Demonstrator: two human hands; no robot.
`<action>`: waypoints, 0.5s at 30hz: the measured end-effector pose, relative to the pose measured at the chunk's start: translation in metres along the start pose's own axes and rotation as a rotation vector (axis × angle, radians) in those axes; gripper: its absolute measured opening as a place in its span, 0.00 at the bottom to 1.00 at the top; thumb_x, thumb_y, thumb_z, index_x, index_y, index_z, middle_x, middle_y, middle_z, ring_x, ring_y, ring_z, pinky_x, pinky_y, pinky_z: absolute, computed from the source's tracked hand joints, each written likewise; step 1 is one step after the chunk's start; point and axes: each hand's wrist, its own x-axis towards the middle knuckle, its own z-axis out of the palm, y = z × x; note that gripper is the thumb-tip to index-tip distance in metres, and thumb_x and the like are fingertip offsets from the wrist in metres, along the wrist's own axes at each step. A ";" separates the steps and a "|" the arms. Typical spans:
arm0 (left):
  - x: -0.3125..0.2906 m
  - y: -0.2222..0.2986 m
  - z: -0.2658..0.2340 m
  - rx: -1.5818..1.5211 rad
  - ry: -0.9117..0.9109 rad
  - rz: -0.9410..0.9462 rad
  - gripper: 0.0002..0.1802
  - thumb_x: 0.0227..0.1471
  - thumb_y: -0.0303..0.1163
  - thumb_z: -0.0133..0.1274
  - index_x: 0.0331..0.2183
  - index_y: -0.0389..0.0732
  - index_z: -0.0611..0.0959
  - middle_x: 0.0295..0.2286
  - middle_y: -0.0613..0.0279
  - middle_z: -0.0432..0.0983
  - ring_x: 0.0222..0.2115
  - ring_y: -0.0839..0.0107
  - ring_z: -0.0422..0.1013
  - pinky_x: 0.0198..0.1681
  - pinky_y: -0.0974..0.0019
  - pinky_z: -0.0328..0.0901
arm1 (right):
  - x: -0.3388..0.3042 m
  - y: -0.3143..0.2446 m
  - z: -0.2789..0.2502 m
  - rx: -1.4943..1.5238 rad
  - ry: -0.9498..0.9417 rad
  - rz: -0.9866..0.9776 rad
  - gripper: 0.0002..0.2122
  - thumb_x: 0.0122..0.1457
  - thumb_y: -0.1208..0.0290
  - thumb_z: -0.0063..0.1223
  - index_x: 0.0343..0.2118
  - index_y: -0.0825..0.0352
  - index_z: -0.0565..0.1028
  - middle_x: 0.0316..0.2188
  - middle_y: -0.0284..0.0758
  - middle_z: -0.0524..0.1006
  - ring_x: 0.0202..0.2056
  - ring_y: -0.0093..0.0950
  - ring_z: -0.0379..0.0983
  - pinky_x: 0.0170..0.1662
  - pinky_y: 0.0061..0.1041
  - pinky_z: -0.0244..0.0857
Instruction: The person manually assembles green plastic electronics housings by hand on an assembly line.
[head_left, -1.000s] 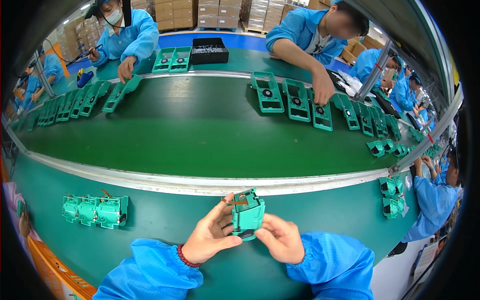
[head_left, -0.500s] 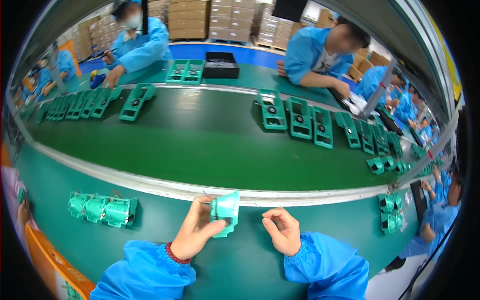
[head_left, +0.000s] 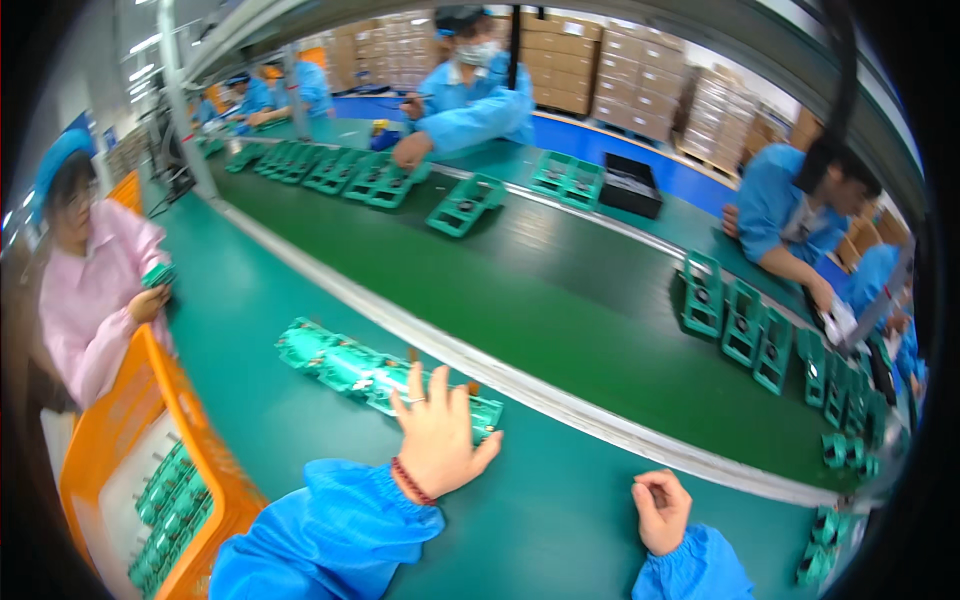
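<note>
A row of green plastic housings [head_left: 345,367] lies on the near green worktop, left of centre. My left hand [head_left: 440,435], with a red cord at its wrist, rests over the right end of this row. Its fingers are spread and its thumb stretches toward the end housing [head_left: 486,416], which it partly covers. Farther right, my right hand [head_left: 663,510] hovers over or rests on the worktop, fingers curled and thumb against them. Nothing shows in that hand.
An orange crate [head_left: 215,470] with green housings stands at the lower left, beside a person in pink [head_left: 95,290] holding a green part. Beyond the white rail [head_left: 560,410], a green belt [head_left: 540,270] carries green frames [head_left: 742,320]. Workers in blue sit across it.
My view has turned left. My left hand has moved left with the green housing, set it at the row's right end and spread its fingers. My right hand stays curled.
</note>
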 end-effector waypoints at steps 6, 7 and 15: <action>0.005 -0.042 -0.049 -0.052 -0.090 -0.009 0.48 0.26 0.59 0.58 0.47 0.40 0.64 0.46 0.50 0.56 0.49 0.42 0.49 0.43 0.35 0.49 | -0.008 0.023 -0.019 -0.171 -0.030 -0.011 0.18 0.47 0.71 0.55 0.40 0.71 0.66 0.33 0.41 0.68 0.33 0.33 0.65 0.38 0.27 0.59; 0.011 -0.052 -0.062 -0.095 -0.161 0.006 0.45 0.29 0.55 0.59 0.48 0.44 0.63 0.46 0.51 0.56 0.49 0.42 0.49 0.44 0.34 0.49 | -0.007 0.011 -0.018 -0.238 -0.053 0.072 0.26 0.45 0.67 0.57 0.47 0.70 0.63 0.38 0.48 0.67 0.37 0.44 0.64 0.44 0.35 0.57; 0.055 -0.165 -0.105 0.119 -0.637 0.007 0.54 0.19 0.33 0.67 0.52 0.66 0.59 0.53 0.65 0.48 0.54 0.41 0.40 0.44 0.26 0.45 | 0.016 -0.115 0.113 -0.815 -0.437 -0.602 0.31 0.42 0.64 0.60 0.49 0.72 0.60 0.45 0.53 0.62 0.46 0.50 0.57 0.49 0.38 0.52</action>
